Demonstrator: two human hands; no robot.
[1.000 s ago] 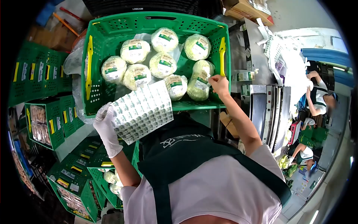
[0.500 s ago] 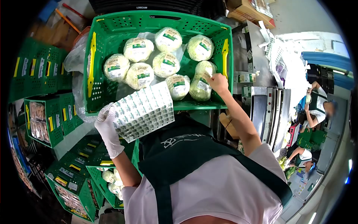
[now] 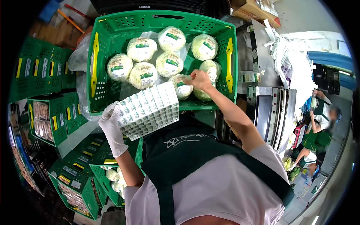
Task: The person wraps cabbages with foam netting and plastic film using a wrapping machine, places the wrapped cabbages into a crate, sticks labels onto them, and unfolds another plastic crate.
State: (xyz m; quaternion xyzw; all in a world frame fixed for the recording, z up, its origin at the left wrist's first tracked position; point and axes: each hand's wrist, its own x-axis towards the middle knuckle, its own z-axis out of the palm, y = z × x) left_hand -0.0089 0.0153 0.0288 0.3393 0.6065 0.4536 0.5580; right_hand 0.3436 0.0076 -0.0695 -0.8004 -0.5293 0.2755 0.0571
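Observation:
Several wrapped round vegetables, one of them near the far wall, lie in a green crate with yellow handles. Most show green and white labels. My left hand, in a white glove, grips a sheet of labels at its left edge, over the crate's near rim. My right hand is bare, its fingers pinched together at the right side of a labelled vegetable near the front. What the fingertips hold, if anything, is too small to tell. Behind this hand sits another vegetable, partly hidden.
Green crates with packed goods stand at the left, and another crate of wrapped vegetables is below them. To the right is a metal machine. Two people work at the far right. A cardboard box lies at the top.
My right hand has moved left, from the vegetables at the crate's right end to the one near the front. My left hand still holds the sheet, almost unmoved.

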